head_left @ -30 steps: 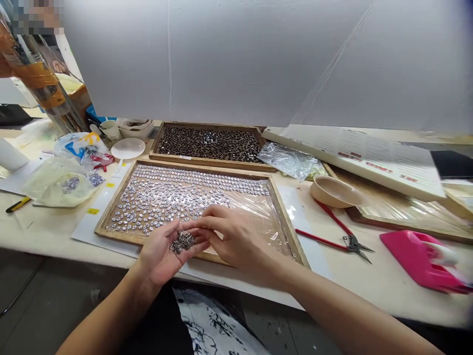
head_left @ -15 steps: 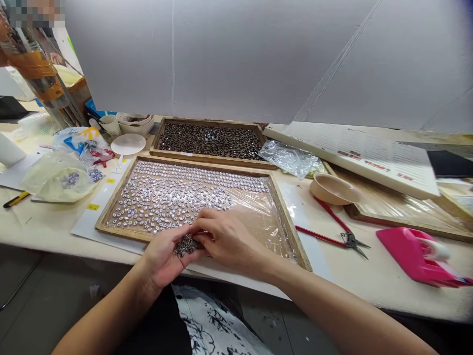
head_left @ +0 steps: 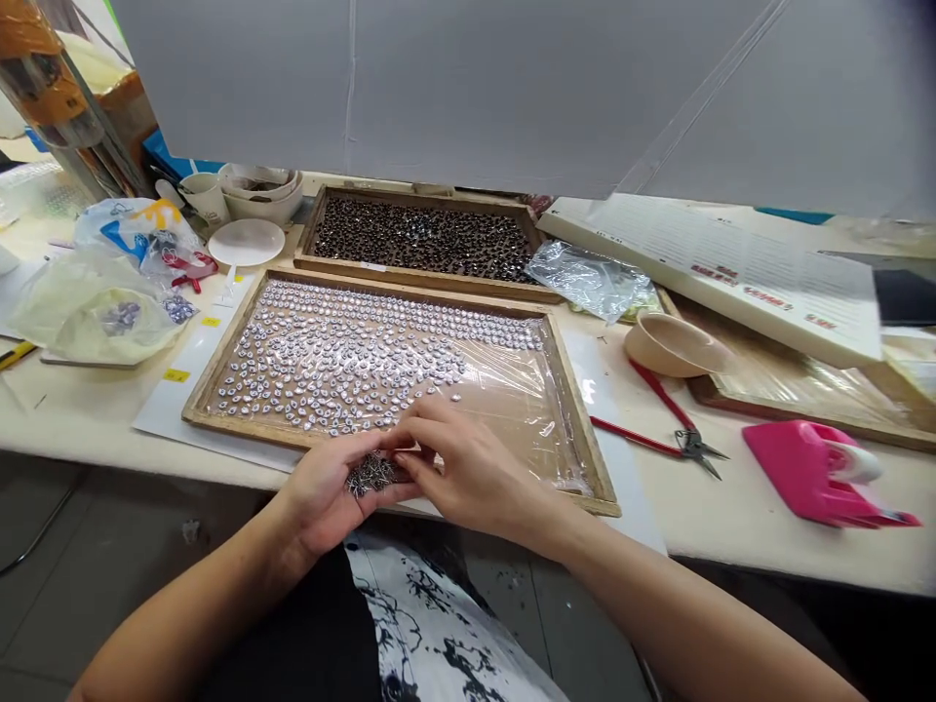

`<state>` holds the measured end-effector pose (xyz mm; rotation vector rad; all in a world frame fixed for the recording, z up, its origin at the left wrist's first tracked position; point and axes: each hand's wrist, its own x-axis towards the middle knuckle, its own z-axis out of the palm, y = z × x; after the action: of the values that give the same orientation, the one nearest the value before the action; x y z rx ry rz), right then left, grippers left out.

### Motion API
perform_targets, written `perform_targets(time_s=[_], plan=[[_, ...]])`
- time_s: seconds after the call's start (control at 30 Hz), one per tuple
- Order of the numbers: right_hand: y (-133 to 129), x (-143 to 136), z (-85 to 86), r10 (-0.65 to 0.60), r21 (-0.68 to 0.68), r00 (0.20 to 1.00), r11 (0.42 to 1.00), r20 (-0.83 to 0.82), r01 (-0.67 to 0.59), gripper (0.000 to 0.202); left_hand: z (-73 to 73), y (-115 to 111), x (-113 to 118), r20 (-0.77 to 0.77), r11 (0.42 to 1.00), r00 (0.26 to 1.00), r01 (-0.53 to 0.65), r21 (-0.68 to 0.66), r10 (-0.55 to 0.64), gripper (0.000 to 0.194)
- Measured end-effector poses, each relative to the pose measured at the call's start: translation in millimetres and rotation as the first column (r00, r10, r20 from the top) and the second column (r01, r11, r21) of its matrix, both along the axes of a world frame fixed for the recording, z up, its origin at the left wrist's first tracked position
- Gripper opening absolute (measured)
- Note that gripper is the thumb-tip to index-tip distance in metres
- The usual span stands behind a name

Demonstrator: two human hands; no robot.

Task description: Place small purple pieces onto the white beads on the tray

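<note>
My left hand (head_left: pixel 329 492) is cupped palm up at the table's front edge, holding a pile of small metal pins (head_left: pixel 370 475). Over that pile my right hand (head_left: pixel 457 468) bends its thumb and fingers together in a pinch; anything between the fingertips is too small to make out. Just beyond both hands lies a wooden-framed tray (head_left: pixel 468 291) lined with clear film. Small shiny drop-shaped pieces (head_left: pixel 329 366) cover its left and middle, in neat rows along the far side and scattered nearer me.
Behind is a second tray (head_left: pixel 351 268) of dark beads. Red-handled pliers (head_left: pixel 691 446), a beige bowl (head_left: pixel 669 346) and a pink tape dispenser (head_left: pixel 811 478) lie right. Plastic bags (head_left: pixel 109 312), a white dish (head_left: pixel 247 242) and cups (head_left: pixel 205 198) stand left. A grey panel (head_left: pixel 475 97) rises behind.
The view has tilted down slightly, so the table sits higher in the picture. My right hand's fingers have shifted a little over the pins, and my left hand still cups them.
</note>
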<state>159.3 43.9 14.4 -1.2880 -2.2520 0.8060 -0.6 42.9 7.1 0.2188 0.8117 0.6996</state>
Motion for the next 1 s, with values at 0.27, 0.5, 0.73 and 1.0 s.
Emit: perform_targets(time_s=[0.27,0.5,0.73,1.0], plan=[[-13.4,-3.2,-9.9,0.011,0.039,0.999,0.999,-0.053,-0.009,0.015,-7.4,-7.6,-1.7,0.007,1.0,1.0,0.016,-0.027,-0.016,0.021],[-15.5,-2.9,-9.6,-0.038,-0.055,0.988,0.998,-0.151,0.03,0.013,-7.2,-12.2,-8.6,0.022,0.996,0.996,0.084,-0.011,-0.084,0.022],[-2.5,-4.6,-13.4,-0.039,-0.034,0.99,0.999,-0.139,0.034,0.014,-10.2,-12.6,-22.0,0.034,0.991,0.99,0.137,0.004,-0.137,0.026],[2.6,-10.9,-13.9,0.018,-0.062,0.992,0.998,-0.129,-0.026,0.013,-12.1,-7.2,-25.3,0.053,0.996,0.995,0.081,0.039,-0.083,0.022]])
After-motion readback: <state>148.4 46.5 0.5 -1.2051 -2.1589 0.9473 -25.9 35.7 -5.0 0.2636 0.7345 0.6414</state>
